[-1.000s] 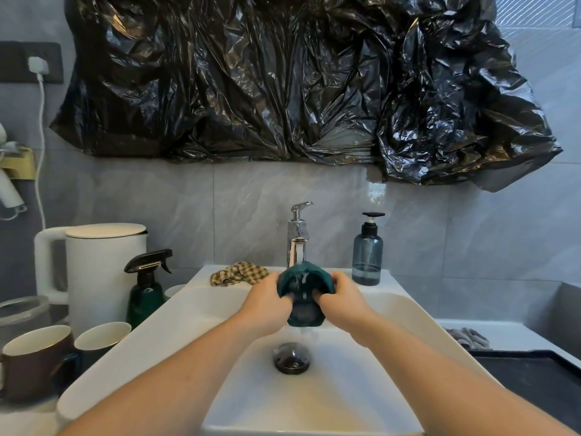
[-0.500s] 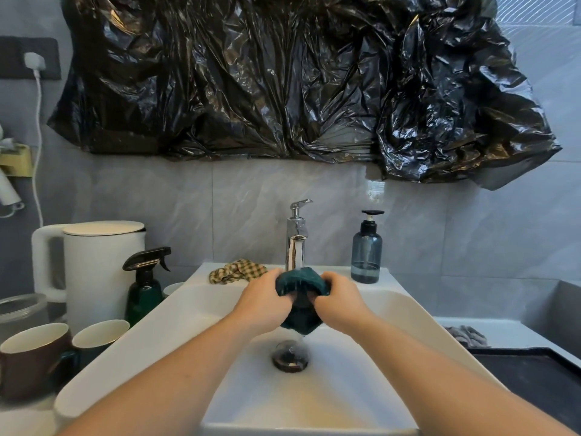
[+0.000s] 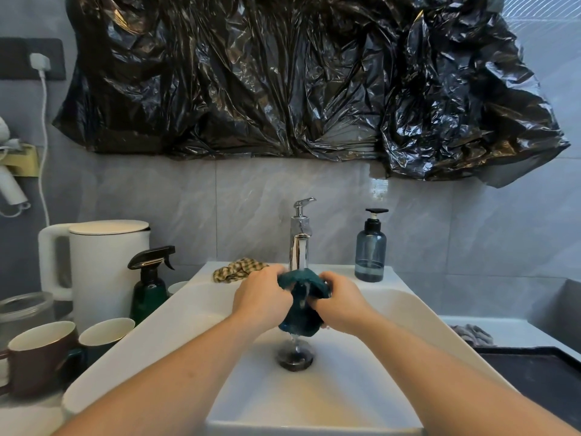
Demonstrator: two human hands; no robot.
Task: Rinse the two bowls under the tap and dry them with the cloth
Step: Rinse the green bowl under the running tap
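Rinse under way | both hands, left hand [image 3: 262,295] and right hand [image 3: 341,305], gripping dark green bowl [image 3: 301,305] under running tap [image 3: 300,237] | second bowl unseen | drying pending, checked cloth [image 3: 239,270] untouched on sink [image 3: 393,306] rim

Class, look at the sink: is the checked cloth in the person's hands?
No. The checked cloth lies on the sink ledge behind the left hand; both hands hold a dark green bowl under the tap.

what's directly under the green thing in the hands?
Under the green thing, water dribbles onto the drain plug in the basin. Both hands, left and right, cover its sides, so its shape is unclear.
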